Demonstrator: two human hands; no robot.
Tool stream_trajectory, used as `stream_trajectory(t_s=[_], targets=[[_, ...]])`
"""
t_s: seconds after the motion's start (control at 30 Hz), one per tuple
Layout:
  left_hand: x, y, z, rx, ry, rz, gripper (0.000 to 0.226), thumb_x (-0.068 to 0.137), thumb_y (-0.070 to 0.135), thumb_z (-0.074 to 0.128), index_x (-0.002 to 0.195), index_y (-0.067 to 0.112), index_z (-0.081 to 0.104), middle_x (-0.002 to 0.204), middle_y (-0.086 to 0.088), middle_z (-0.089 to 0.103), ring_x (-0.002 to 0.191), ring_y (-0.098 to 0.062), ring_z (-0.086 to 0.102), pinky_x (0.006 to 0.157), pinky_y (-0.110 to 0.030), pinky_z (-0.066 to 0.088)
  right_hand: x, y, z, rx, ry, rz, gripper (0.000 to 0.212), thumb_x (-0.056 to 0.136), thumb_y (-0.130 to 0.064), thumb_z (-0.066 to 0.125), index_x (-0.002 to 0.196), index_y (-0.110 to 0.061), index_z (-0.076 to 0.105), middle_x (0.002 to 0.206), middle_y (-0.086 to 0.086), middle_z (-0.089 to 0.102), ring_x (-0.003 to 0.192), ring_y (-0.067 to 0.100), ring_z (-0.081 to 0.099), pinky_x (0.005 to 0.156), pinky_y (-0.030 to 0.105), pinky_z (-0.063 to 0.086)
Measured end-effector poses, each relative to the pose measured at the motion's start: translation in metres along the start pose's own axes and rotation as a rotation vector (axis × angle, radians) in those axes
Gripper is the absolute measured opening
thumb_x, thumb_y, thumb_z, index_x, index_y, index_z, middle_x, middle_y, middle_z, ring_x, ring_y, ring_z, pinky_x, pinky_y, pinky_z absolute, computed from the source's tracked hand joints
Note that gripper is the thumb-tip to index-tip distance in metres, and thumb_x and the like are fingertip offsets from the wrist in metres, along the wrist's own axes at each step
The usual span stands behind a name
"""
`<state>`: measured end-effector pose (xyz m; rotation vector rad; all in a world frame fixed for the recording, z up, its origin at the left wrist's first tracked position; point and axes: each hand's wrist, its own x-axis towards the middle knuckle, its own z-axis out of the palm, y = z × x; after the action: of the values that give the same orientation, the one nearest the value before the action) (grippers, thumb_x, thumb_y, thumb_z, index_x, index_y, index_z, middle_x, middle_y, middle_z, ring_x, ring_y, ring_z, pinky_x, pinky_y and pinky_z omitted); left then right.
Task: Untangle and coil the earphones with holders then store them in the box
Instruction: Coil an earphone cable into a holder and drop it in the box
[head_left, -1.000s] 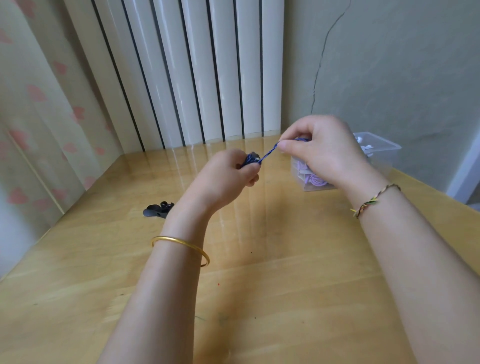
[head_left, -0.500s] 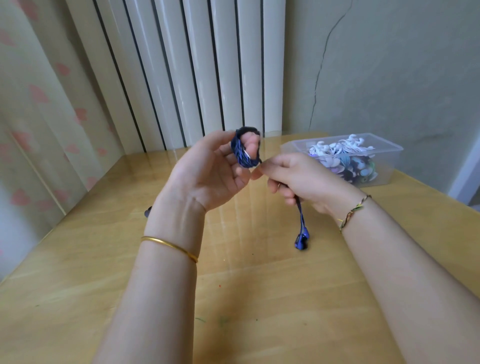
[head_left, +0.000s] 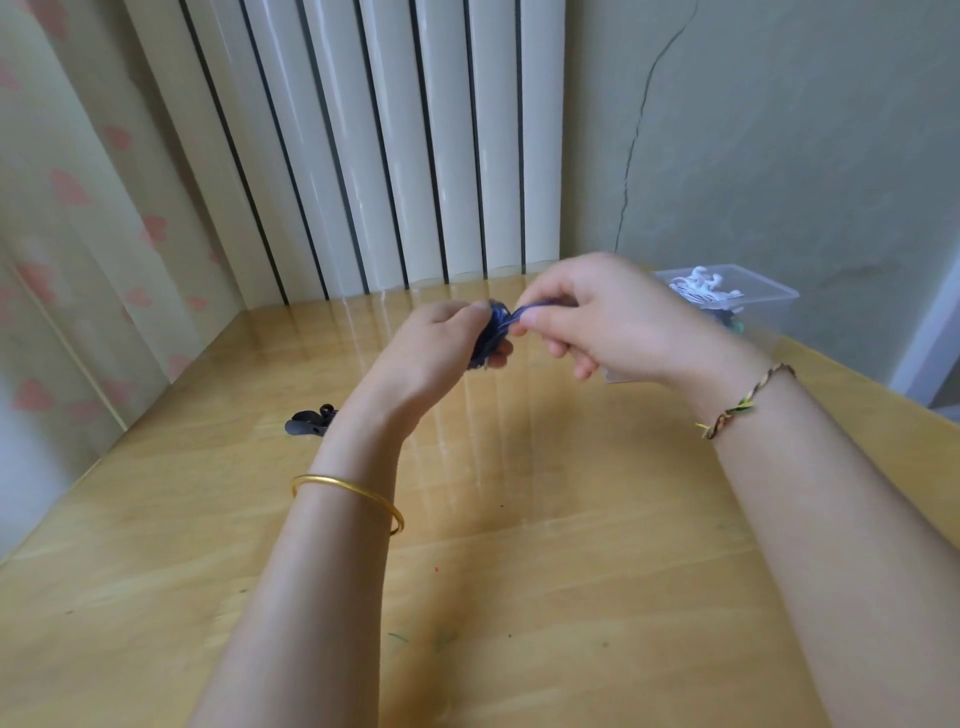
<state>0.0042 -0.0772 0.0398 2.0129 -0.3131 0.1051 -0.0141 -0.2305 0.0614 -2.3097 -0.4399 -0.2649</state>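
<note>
There is one bundle of blue earphones (head_left: 491, 332), held above the table (head_left: 519, 530) between the two hands. The left hand (head_left: 436, 348) has its fingers curled around the bundle, which sits at its fingertips with its long side about up and down; the shape is blurred. One short strand of cord goes out from the bundle to the right and a little upward. The right hand (head_left: 597, 317), just beside the left one, pinches this strand between thumb and forefinger, and its other fingers are bent under.

Behind the right hand, partly hidden by it, stands one clear box (head_left: 771, 317). In it lie white pieces (head_left: 698, 287) on top and something dark with green below; I cannot count them.

To the left of the left wrist one small black item (head_left: 307, 420) lies on the table. The left wrist has one gold bangle (head_left: 348, 493), the right wrist one braided bracelet (head_left: 748, 402).
</note>
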Motion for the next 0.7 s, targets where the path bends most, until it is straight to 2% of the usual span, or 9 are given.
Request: stream_trajectory(t_s=[0.07,0.13,0.2,0.23,0.37,0.53,0.63,0.7], targets=[[-0.002,0.002,0.001,-0.046,-0.091,-0.037,0.040,0.102,0.028,0.034,0.098,0.007,0.067,0.089,-0.009,0.074,0.065,-0.004,0.064,0.053,-0.008,0.042,0.002,0.003,-0.001,-0.052,0.151,-0.059,0.013,0.093,-0.014,0.054,0.087,-0.017,0.065,0.065,-0.001,0.055,0.040,0.000,0.048,0.048,0.021,0.044],[-0.002,0.002,0.002,-0.090,-0.158,-0.058,0.042,0.102,0.031,0.035,0.097,0.006,0.068,0.087,-0.008,0.074,0.070,-0.010,0.066,0.068,-0.018,0.046,0.004,0.007,0.000,-0.059,0.255,-0.100,0.010,0.091,-0.013,0.057,0.086,-0.019,0.063,0.066,-0.002,0.056,0.043,-0.005,0.050,0.050,0.021,0.041],[-0.003,0.001,0.000,-0.147,-0.206,-0.058,0.038,0.100,0.032,0.040,0.091,0.009,0.069,0.079,-0.004,0.073,0.072,-0.014,0.064,0.084,-0.032,0.047,0.006,0.013,0.003,-0.012,0.320,-0.115,0.008,0.088,-0.010,0.061,0.083,-0.017,0.060,0.066,0.000,0.057,0.044,-0.001,0.050,0.051,0.023,0.043],[-0.003,0.001,-0.001,-0.184,-0.232,-0.057,0.035,0.099,0.031,0.043,0.089,0.009,0.068,0.075,-0.002,0.071,0.071,-0.014,0.063,0.087,-0.035,0.047,0.008,0.016,0.004,0.038,0.335,-0.106,0.009,0.087,-0.009,0.062,0.082,-0.015,0.059,0.066,0.002,0.057,0.043,0.002,0.049,0.049,0.024,0.046],[-0.003,0.001,-0.002,-0.368,-0.263,-0.091,0.031,0.099,0.029,0.043,0.082,0.011,0.063,0.066,0.002,0.063,0.060,-0.010,0.056,0.070,-0.024,0.045,0.010,0.024,0.010,0.289,0.323,0.006,0.014,0.089,-0.008,0.061,0.077,-0.014,0.057,0.070,0.008,0.056,0.047,0.008,0.052,0.046,0.025,0.053],[0.003,-0.001,0.001,-0.673,-0.204,-0.251,0.037,0.098,0.035,0.040,0.069,0.017,0.055,0.057,0.006,0.052,0.050,-0.008,0.045,0.061,-0.025,0.033,0.011,0.021,0.026,0.766,0.257,0.180,0.014,0.096,-0.013,0.052,0.083,-0.010,0.054,0.071,0.010,0.056,0.049,0.012,0.057,0.045,0.025,0.051],[0.006,-0.004,-0.001,-0.901,-0.182,-0.349,0.038,0.096,0.032,0.041,0.063,0.018,0.050,0.053,0.007,0.046,0.044,-0.006,0.039,0.056,-0.023,0.026,0.012,0.017,0.032,1.065,0.190,0.266,0.017,0.097,-0.013,0.050,0.080,-0.009,0.053,0.068,0.011,0.054,0.046,0.012,0.055,0.043,0.022,0.049],[0.008,-0.006,-0.001,-1.033,-0.181,-0.388,0.038,0.095,0.029,0.041,0.059,0.019,0.048,0.051,0.008,0.043,0.041,-0.005,0.037,0.056,-0.023,0.022,0.012,0.016,0.035,1.174,0.150,0.294,0.015,0.096,-0.012,0.050,0.082,-0.009,0.054,0.068,0.010,0.054,0.045,0.011,0.055,0.042,0.021,0.049]])
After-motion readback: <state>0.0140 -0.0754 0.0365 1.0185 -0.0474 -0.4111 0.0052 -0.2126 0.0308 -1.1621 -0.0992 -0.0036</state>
